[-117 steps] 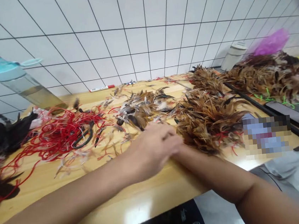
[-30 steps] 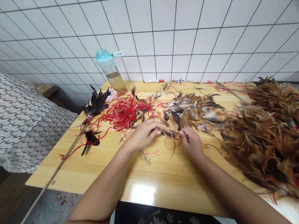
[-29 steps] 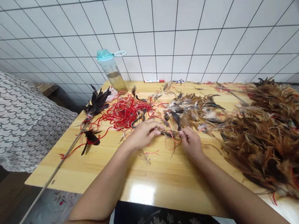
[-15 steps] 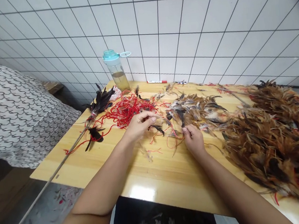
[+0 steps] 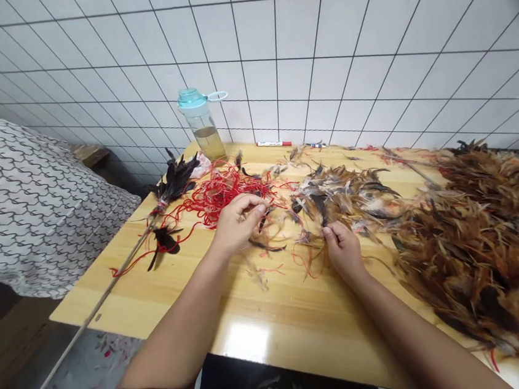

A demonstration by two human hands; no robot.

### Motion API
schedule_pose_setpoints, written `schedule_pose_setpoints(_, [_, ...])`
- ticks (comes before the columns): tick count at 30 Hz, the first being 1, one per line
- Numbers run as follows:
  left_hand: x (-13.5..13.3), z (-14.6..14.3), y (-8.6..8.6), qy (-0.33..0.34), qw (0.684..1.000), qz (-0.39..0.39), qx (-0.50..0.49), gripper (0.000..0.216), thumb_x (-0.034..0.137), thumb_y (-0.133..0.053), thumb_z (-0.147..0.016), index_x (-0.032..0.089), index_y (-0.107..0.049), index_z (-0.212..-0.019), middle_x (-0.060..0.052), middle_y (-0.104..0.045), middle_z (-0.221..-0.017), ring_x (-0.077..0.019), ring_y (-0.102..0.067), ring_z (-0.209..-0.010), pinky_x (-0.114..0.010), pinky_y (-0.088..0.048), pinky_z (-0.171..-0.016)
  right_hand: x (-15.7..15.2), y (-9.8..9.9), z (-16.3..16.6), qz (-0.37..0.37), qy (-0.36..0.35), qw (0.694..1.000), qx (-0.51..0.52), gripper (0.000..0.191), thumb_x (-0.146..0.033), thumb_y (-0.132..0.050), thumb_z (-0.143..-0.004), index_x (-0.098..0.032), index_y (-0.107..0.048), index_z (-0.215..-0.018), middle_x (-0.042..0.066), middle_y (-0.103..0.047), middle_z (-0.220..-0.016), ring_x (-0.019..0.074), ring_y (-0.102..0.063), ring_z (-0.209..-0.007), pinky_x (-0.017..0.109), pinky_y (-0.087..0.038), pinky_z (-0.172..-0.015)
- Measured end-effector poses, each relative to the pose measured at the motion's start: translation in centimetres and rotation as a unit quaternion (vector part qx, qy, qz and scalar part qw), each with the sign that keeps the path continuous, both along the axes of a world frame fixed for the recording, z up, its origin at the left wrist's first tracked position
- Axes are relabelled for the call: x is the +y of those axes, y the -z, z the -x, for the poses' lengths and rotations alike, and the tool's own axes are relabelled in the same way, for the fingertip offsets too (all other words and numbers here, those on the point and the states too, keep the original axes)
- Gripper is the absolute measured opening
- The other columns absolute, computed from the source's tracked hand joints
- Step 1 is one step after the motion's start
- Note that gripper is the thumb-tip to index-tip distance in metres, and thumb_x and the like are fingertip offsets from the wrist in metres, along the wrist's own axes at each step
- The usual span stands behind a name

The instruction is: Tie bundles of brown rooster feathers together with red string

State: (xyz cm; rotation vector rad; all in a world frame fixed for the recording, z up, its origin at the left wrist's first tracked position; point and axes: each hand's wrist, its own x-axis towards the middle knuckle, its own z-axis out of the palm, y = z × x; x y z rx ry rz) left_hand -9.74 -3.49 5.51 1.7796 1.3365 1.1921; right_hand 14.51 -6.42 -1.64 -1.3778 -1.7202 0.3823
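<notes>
My left hand [image 5: 237,223] is closed around a few small dark and brown feathers, just in front of a tangle of red string [image 5: 222,192]. My right hand [image 5: 343,249] pinches feathers and a strand of red string at the near edge of a loose feather pile [image 5: 343,193]. Both hands rest low over the wooden table [image 5: 264,324]. A much larger heap of brown feathers [image 5: 482,239] covers the table's right side.
A clear bottle with a teal lid [image 5: 202,126] stands by the tiled wall, with a red marker [image 5: 273,144] to its right. A thin stick tipped with black feathers [image 5: 151,221] overhangs the table's left edge. A patterned cloth [image 5: 28,200] lies at the far left.
My left hand has lifted away from my right hand toward the red string, carrying feathers. My right hand stays at the pile's edge. The view has shifted slightly.
</notes>
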Motion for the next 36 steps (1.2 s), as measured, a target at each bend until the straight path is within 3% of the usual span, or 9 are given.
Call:
schedule_pose_setpoints(4, [-0.5,-1.0,0.2,0.035,0.994,0.07,-0.071,0.024,0.036,-0.054,-0.082,0.015,-0.063,-0.087,-0.004,-0.066,-0.084,-0.0134,-0.059,-0.078,-0.024,-0.047,-0.072,0.0,-0.2,0.1,-0.003,-0.008,1.0,0.009,0.027,-0.025,-0.041,-0.09,-0.022,-0.047,-0.064,0.0,-0.05,-0.064,0.0154,-0.05,-0.063,0.028,-0.039,-0.061])
schedule_pose_setpoints(8, [-1.1,-2.5,1.0,0.097,0.991,0.089,0.009,0.019,0.03,-0.052,-0.084,0.017,-0.065,-0.091,-0.003,-0.068,-0.085,-0.0137,-0.06,-0.077,-0.025,-0.047,-0.07,0.2,-0.2,0.3,0.005,-0.002,1.0,0.02,0.027,-0.025,-0.041,-0.09,-0.022,-0.047,-0.064,0.0,-0.05,-0.063,0.0154,-0.05,-0.062,0.028,-0.038,-0.06])
schedule_pose_setpoints(13, [-1.5,-3.5,2.1,0.115,0.983,-0.048,0.132,0.018,0.019,-0.048,-0.087,0.018,-0.065,-0.087,-0.004,-0.069,-0.087,-0.0151,-0.06,-0.084,-0.03,-0.045,-0.081,0.5,-0.1,0.4,0.004,-0.004,1.0,0.017,0.027,-0.024,-0.042,-0.09,-0.021,-0.048,-0.064,0.0,-0.049,-0.063,0.0148,-0.048,-0.062,0.027,-0.038,-0.06])
schedule_pose_setpoints(18, [-1.6,-4.0,3.3,0.113,0.963,-0.142,0.197,0.017,0.02,-0.045,-0.089,0.017,-0.062,-0.087,-0.005,-0.065,-0.084,-0.0163,-0.056,-0.083,-0.033,-0.044,-0.08,0.4,0.0,0.5,0.003,-0.016,1.0,0.001,0.028,-0.025,-0.042,-0.091,-0.021,-0.048,-0.065,0.0,-0.049,-0.063,0.0143,-0.048,-0.063,0.027,-0.036,-0.06])
schedule_pose_setpoints(26, [-2.2,-6.2,2.9,0.091,0.913,-0.231,0.322,0.019,0.021,-0.044,-0.09,0.017,-0.062,-0.086,-0.007,-0.058,-0.084,-0.0179,-0.048,-0.083,-0.033,-0.041,-0.078,0.3,0.4,0.7,-0.015,-0.021,1.0,0.004,0.027,-0.024,-0.045,-0.09,-0.02,-0.053,-0.065,0.001,-0.05,-0.065,0.0149,-0.048,-0.064,0.027,-0.036,-0.059])
schedule_pose_setpoints(36, [-2.2,-6.9,2.6,0.058,0.869,-0.292,0.394,0.02,0.021,-0.045,-0.091,0.016,-0.058,-0.077,-0.006,-0.057,-0.08,-0.018,-0.045,-0.081,-0.032,-0.035,-0.073,0.5,1.5,0.5,-0.004,-0.071,0.997,0.036,0.025,-0.026,-0.046,-0.09,-0.02,-0.062,-0.071,0.002,-0.054,-0.066,0.0159,-0.052,-0.066,0.027,-0.039,-0.06])
